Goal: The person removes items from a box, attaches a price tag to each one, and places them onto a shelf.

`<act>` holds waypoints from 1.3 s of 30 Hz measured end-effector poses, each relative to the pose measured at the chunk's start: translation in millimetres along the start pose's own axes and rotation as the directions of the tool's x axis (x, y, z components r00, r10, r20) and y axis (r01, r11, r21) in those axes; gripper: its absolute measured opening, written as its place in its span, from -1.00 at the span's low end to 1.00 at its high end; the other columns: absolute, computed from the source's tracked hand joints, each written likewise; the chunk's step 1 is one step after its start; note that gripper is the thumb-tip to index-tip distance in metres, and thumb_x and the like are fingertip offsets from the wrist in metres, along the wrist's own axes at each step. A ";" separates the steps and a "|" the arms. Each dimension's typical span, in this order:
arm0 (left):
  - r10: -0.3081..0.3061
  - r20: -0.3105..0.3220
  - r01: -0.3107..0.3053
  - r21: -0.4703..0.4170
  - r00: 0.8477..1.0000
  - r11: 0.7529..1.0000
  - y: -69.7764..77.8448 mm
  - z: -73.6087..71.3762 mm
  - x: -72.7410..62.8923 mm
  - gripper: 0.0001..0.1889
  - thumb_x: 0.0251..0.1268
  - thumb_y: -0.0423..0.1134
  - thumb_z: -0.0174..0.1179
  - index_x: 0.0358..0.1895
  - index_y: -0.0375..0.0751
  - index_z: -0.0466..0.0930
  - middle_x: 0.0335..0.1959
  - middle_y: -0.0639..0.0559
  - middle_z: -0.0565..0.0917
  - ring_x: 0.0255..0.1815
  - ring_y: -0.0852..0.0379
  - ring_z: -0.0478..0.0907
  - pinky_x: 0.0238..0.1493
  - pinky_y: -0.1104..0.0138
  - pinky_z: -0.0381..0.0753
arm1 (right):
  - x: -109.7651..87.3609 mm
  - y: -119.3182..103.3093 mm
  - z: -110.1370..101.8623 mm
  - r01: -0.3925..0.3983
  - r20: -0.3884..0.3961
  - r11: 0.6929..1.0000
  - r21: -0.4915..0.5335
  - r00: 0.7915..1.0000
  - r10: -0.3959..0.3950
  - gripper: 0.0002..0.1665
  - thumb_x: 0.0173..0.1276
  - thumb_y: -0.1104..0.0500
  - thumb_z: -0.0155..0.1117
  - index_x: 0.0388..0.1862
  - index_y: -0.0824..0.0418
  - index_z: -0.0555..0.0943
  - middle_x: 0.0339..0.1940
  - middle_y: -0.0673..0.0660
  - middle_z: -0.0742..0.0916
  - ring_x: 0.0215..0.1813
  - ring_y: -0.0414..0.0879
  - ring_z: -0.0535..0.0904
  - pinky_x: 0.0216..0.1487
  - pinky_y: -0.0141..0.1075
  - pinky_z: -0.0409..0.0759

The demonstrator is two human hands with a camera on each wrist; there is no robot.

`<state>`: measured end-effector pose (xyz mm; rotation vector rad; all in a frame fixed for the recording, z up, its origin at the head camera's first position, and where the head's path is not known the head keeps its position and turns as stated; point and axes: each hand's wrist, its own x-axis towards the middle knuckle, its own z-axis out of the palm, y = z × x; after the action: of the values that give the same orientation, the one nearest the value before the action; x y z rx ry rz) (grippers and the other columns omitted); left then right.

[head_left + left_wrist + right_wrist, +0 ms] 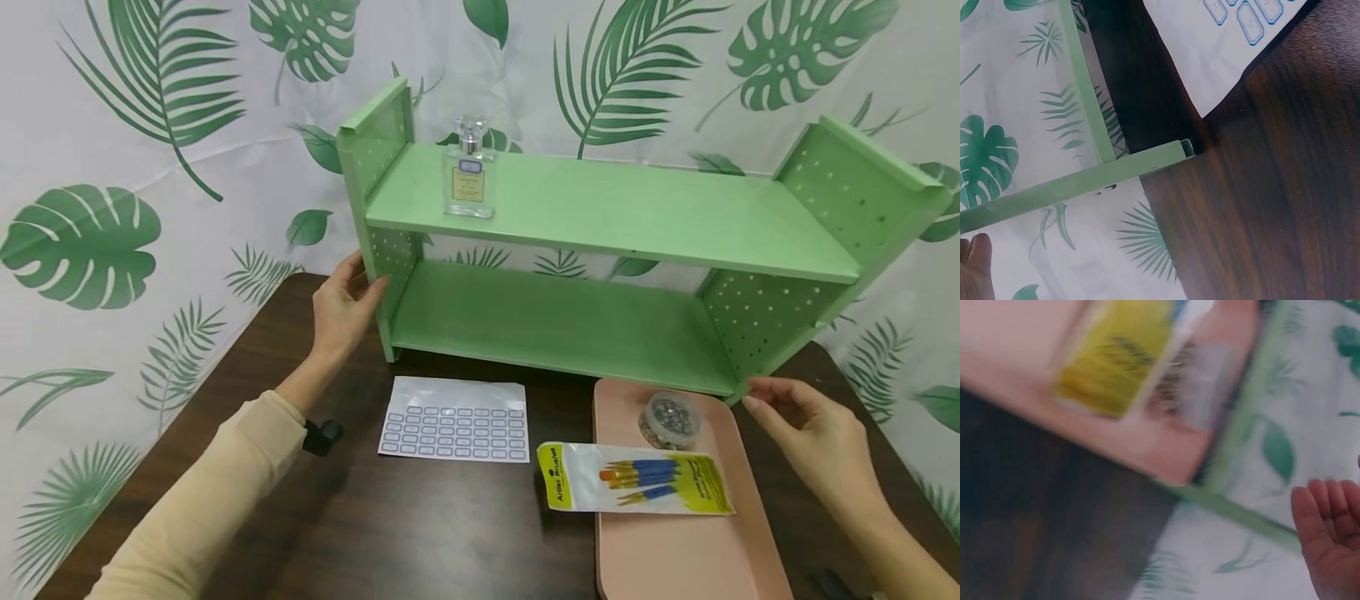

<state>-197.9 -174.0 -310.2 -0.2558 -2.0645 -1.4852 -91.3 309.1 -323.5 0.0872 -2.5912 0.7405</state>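
A two-tier green shelf (pixel 615 208) with perforated side panels stands at the back of the table. My left hand (pixel 341 304) grips the edge of its left panel, thumb in front; the left wrist view shows a digit beside that green edge. By the shelf's lower right corner is my right hand (pixel 821 433), fingers loosely bent. In the blurred right wrist view, the right hand (pixel 1332 534) appears with fingers extended beside the green panel, holding nothing visible. A clear glass perfume bottle (pixel 469 179) with a small blue-bordered label stands upright on the upper tier.
A sheet of blue-bordered labels (pixel 453 421) lies before the shelf. On the pink tray (pixel 675 554) are a round clear-lidded container (pixel 671 419) and an Artist Brushes packet (pixel 637 477), which overhangs the tray's left rim. Leaf-patterned cloth (pixel 225 208) hangs behind.
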 end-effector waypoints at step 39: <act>0.260 0.610 -0.213 -0.150 0.749 0.965 9.3 69.0 -128.5 -0.47 0.04 -0.19 0.39 0.14 -0.19 0.51 0.09 0.00 0.61 0.12 0.10 0.53 0.15 0.24 0.50 | -33.0 68.3 33.5 -0.060 0.285 0.985 -0.163 0.953 0.106 -0.52 0.15 0.27 0.34 -0.01 0.55 0.50 -0.35 0.31 0.70 -0.42 -0.20 0.58 -0.38 -0.15 0.54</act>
<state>-112.2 -85.2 -388.6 -1.1418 -2.3514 -1.4316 -87.0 348.2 -396.5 0.0432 -2.9427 0.5923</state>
